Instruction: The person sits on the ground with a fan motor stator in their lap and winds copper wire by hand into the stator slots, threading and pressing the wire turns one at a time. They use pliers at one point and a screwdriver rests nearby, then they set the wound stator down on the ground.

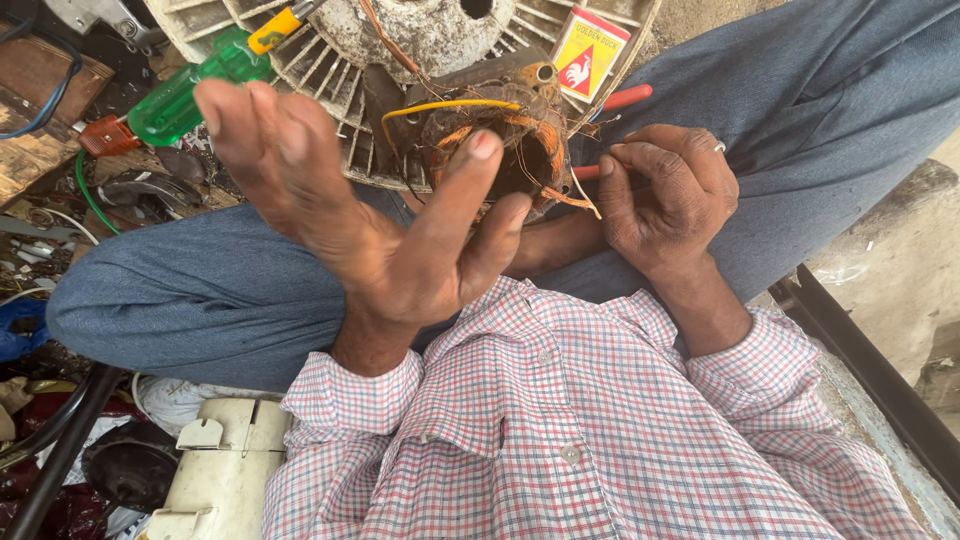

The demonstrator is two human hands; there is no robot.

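My left hand [350, 200] is raised close to the camera, palm up, fingers spread and holding nothing. Behind it a burnt motor winding [515, 130] of copper coils with a yellow wire lies on my crossed legs in blue trousers [200, 290]. My right hand [665, 195] is closed beside the winding, pinching thin copper wire ends. The red handles of pliers [625, 98] stick out behind that hand; whether the hand grips them is hidden.
A white slotted fan housing [330, 50] lies beyond the winding. A green-handled screwdriver [190, 95] rests at its left, a yellow and red matchbox [590, 50] on top. Scrap parts and wires [40, 250] clutter the left floor; a cream casing [225, 465] sits below.
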